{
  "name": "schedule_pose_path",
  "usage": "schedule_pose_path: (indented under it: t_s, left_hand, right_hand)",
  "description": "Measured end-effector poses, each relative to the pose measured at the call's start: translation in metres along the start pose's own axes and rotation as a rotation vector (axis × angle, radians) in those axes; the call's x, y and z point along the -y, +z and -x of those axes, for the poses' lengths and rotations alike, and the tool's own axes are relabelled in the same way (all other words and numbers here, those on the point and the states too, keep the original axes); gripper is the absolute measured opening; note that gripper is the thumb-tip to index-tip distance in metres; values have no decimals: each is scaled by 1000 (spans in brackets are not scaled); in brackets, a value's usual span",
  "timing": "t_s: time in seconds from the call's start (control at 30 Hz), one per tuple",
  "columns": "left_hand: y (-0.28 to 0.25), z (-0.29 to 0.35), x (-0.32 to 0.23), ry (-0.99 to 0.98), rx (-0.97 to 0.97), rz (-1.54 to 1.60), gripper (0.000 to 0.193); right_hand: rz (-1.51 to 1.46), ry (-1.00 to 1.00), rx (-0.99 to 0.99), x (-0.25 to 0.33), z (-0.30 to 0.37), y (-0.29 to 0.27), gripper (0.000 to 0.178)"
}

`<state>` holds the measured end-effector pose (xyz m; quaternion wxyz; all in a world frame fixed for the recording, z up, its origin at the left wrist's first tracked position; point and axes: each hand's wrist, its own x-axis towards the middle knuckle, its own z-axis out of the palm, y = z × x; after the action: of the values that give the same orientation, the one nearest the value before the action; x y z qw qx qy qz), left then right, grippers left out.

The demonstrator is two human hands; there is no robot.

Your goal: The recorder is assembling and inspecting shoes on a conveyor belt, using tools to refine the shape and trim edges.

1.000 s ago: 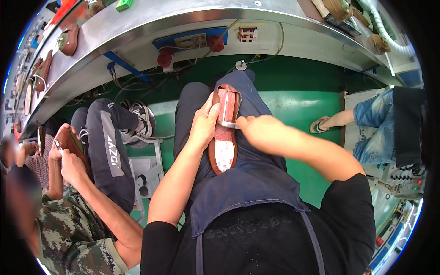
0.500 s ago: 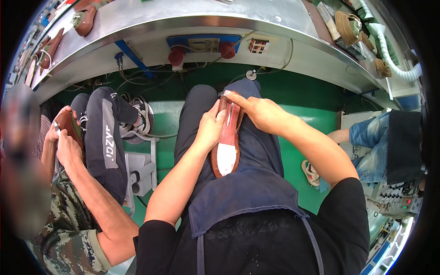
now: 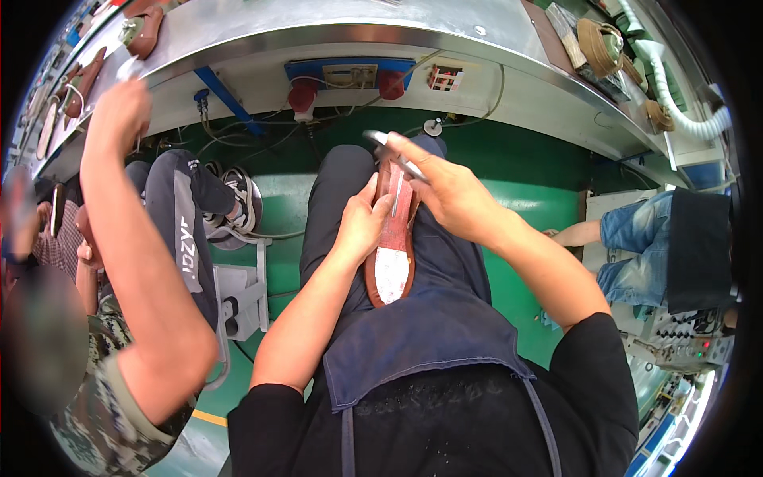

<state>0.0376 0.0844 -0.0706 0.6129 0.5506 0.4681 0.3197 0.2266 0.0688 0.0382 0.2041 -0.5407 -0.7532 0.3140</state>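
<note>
While the left hand (image 3: 362,226) grips a brown shoe (image 3: 393,238) sole-up on the lap, the right hand (image 3: 445,191), closed around a metal tool (image 3: 395,155), works its toe; heel end looks untouched.

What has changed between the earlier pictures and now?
The co-worker's arm on the left went up to the metal bench. The right hand now shows a metal tool over the shoe's toe. The left hand kept gripping the brown shoe, sole up on the lap.
</note>
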Motion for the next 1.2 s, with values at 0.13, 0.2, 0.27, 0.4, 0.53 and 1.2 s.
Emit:
schedule_pose_path:
  t_s: [0.13,0.2,0.27,0.4,0.53,1.2]
  left_hand:
    - [-5,8,-5,-15,-2,93,53]
    - [-4,5,-6,-25,56,-13,56]
    - [-2,1,-4,-43,39,0,58]
    - [0,15,-1,-76,7,16,63]
    - [-1,25,1,-75,15,-104,69]
    - [6,69,-2,12,-142,-278,60]
  right_hand:
    - [21,-148,-137,-38,-3,40,73]
    - [176,135,207,-31,-4,27,73]
    - [87,125,135,-17,-5,9,76]
    - [-47,-152,-230,-17,10,31,75]
    - [88,41,157,-33,23,39,70]
    - [-140,40,160,-13,40,49,70]
